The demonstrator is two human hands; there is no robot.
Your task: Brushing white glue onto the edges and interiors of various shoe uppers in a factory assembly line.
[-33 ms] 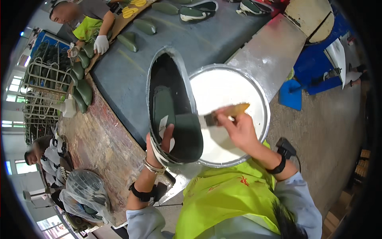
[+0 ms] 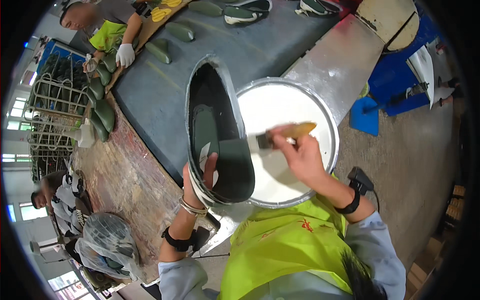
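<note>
My left hand [image 2: 199,183] grips the near end of a dark green shoe upper [image 2: 237,165], fingers curled round its rim and thumb inside. The upper's wide opening faces me; a green insole [image 2: 204,125] and a small white label [image 2: 204,153] show within. Between the fingers of my right hand [image 2: 302,157] is a flat brush [image 2: 295,131] with a yellowish wooden handle, its dark head pointing left toward the upper but apart from it. Beneath both the brush and the upper's right side stands a round metal-rimmed tub [image 2: 336,135] of white liquid.
A grey conveyor belt [image 2: 150,90] carries green shoe lasts [image 2: 159,51] and shoes [image 2: 245,13]. At the far left a co-worker's gloved hand [image 2: 125,55] rests by more lasts. A worn table [image 2: 115,175] holds a white bottle [image 2: 86,135] and a plastic-bagged bundle [image 2: 110,240].
My right hand and the brush have moved slightly up and to the right, a little away from the shoe upper. My left hand stays nearly still with the upper.
</note>
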